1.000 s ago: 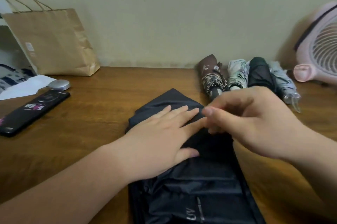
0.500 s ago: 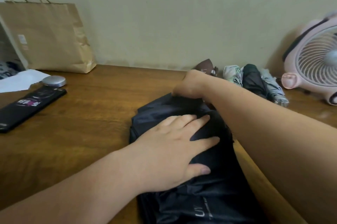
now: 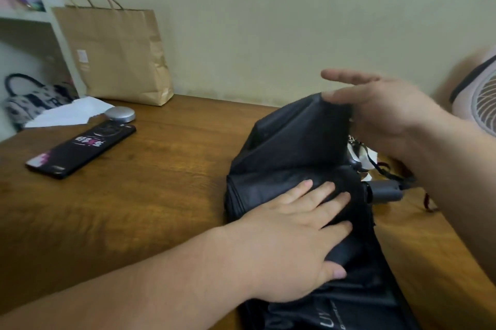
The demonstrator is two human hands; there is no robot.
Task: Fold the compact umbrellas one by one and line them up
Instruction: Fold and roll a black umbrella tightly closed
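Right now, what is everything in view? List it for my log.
black umbrella: one, black, centre-right of table, half folded
table: one, brown wood
paper bag: one, brown, back left against wall
phone: one, black with pink print, table's left
disc: one, silver, beside phone
paper: one sheet, white, left edge
patterned bag: one, black-and-white, far left
fan: one, pink, right edge
left hand: one, pressing flat on black umbrella
right hand: one, holding up its far flap

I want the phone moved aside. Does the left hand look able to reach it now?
Probably yes: only bare table lies between the left hand and the phone, though it would leave the umbrella it presses.
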